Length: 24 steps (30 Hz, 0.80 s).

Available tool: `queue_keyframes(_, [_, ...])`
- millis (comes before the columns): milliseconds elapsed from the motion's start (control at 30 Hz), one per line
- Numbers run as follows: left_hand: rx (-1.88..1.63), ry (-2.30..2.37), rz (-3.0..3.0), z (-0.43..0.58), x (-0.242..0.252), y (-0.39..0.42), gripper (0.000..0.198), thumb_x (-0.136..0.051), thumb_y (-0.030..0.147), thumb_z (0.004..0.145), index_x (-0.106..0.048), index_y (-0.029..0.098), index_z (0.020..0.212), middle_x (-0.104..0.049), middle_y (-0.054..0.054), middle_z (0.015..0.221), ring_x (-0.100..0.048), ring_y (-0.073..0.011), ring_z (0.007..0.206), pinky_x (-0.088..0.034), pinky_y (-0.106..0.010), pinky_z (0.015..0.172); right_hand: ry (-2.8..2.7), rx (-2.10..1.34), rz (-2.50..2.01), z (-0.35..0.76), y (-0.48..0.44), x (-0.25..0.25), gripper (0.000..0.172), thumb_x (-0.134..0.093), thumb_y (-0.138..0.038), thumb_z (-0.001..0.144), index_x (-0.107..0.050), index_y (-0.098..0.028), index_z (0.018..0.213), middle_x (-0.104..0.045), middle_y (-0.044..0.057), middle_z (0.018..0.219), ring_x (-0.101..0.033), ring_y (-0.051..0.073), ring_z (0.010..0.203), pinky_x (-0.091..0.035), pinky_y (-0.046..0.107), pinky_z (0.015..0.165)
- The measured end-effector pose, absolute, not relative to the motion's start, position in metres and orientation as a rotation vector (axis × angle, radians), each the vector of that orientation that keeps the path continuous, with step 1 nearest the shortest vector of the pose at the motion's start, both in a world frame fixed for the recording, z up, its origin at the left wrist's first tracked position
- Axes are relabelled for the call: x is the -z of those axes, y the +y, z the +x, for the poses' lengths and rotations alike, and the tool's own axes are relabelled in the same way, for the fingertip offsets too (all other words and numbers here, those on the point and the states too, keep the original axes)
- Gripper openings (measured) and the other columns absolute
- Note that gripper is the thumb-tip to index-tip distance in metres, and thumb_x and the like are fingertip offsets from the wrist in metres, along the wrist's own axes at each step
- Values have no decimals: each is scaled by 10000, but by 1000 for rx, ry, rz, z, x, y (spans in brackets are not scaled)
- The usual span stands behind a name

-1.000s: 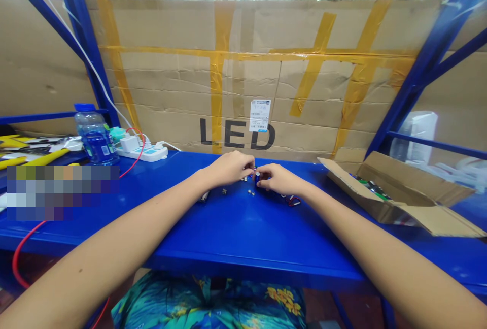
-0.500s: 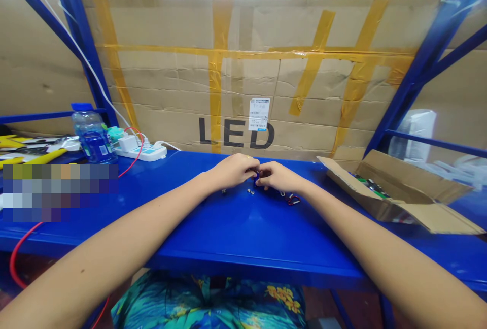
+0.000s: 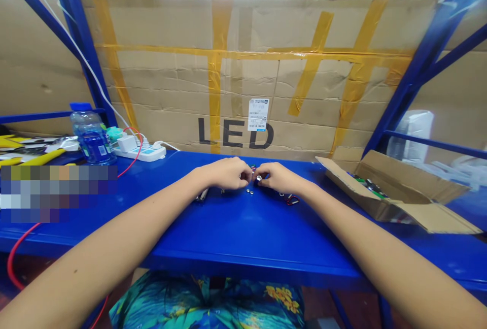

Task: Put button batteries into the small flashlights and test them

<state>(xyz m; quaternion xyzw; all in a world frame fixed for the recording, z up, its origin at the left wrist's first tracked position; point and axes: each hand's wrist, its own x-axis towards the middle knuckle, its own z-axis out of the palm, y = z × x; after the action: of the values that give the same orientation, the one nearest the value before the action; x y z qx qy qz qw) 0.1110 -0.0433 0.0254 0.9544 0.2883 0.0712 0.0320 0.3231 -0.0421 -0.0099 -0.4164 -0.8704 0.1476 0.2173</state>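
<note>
My right hand (image 3: 279, 176) is closed around a small tube with a silvery round end (image 3: 258, 178) that faces me; its body is mostly hidden by the fingers. Close beside it, the fingers of my left hand (image 3: 230, 172) are curled together in a pinch, and whatever they hold is too small to make out. On the blue table just below the hands lie small silver discs (image 3: 249, 191), like button cells. A red carabiner (image 3: 292, 200) rests under my right wrist. Thin silvery pieces (image 3: 202, 195) lie beneath my left wrist, partly covered.
An open cardboard box (image 3: 395, 202) with small parts stands at the right. Toward the left are a bottle (image 3: 91, 136), a white power strip (image 3: 146, 152) and yellow-handled items (image 3: 41, 159). A large cardboard panel (image 3: 171, 85) closes off the back of the blue table (image 3: 243, 237).
My hands have moved slightly apart. The blue piece between them is no longer seen; the tube's round end now shows in my right hand. Silvery pieces have come into view by my left wrist.
</note>
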Motion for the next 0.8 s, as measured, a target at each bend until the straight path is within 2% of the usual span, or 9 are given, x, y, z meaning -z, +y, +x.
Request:
queue_keyframes(200, [3,854,2932,114,-19,-42,274,-581,209,796,-727,222,1028,-732,-44,960,-632,-179,834,-423,-265,707,-2401,-403,-1168,322,-43,10,288,-548,-80,704,-739,-198,884,-698,26,855,-615,177,802,-451,257,723])
queue_keyframes(367, [24,884,2874,117,-18,-44,225,-567,196,787,-725,209,946,-724,-25,899,-616,-155,754,-411,-245,648,-2391,-415,-1183,322,-43,10,306,-543,-73,712,-735,-200,913,-705,26,869,-622,178,816,-459,254,725])
queue_keyframes(567, [15,903,2865,118,-18,-47,332,-590,279,780,-695,219,1089,-707,-32,917,-597,-154,719,-381,-247,600,-2394,-434,-1181,321,-43,10,297,-525,-72,710,-730,-181,895,-706,35,876,-627,173,804,-461,252,726])
queue_keyframes(700, [-31,926,2870,122,-16,-51,289,-601,428,812,-724,207,950,-704,-41,853,-590,-169,701,-376,-265,610,-2379,-443,-1198,320,-44,9,302,-529,-70,707,-728,-179,906,-708,37,883,-626,176,807,-462,256,722])
queue_keyframes(800, [-49,966,2913,126,-14,-55,231,-593,381,834,-723,192,855,-695,-46,784,-579,-169,669,-374,-276,617,-2388,-436,-1201,319,-44,8,294,-533,-61,700,-732,-176,883,-710,40,865,-624,178,795,-460,257,709])
